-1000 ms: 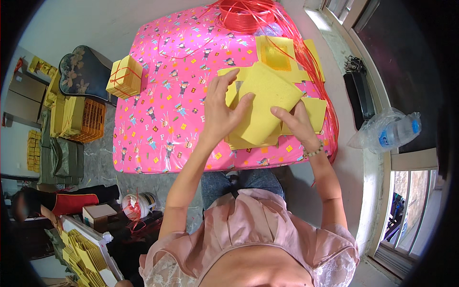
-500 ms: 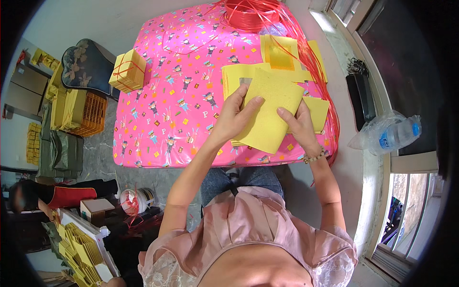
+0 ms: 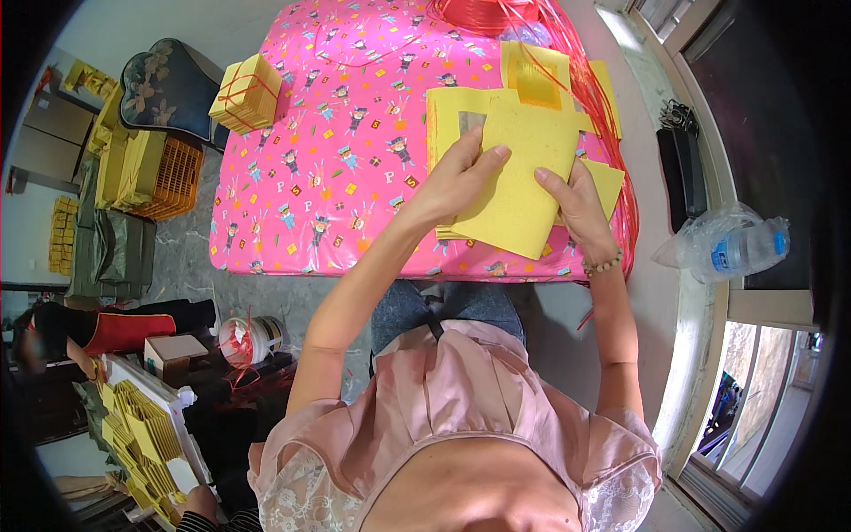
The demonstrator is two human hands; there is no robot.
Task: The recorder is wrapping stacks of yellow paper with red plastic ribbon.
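Both hands hold yellow paper [image 3: 521, 199], seemingly one sheet or a thin stack, tilted above the pink table. My left hand [image 3: 467, 177] grips its left edge, thumb on top and fingers mostly hidden. My right hand [image 3: 574, 202] pinches the right edge the same way. Under it lies more yellow paper [image 3: 445, 106] with a greyish square showing near my left fingertips. Just behind is a yellow sheet with an orange square [image 3: 538, 82]. Another yellow piece [image 3: 604, 188] lies beside my right hand.
A patterned pink cover [image 3: 328, 195] spans the table. A tied yellow bundle [image 3: 245, 96] stands at its left edge, a red ribbon coil [image 3: 487, 12] at the back. Right: a bagged bottle [image 3: 740, 250]. Lower left: a person in black and red [image 3: 133, 330] and a white bucket [image 3: 253, 341].
The whole view has shifted, so the table appears higher and slightly farther right. Both hands keep their grip on the yellow paper over nearly the same spot.
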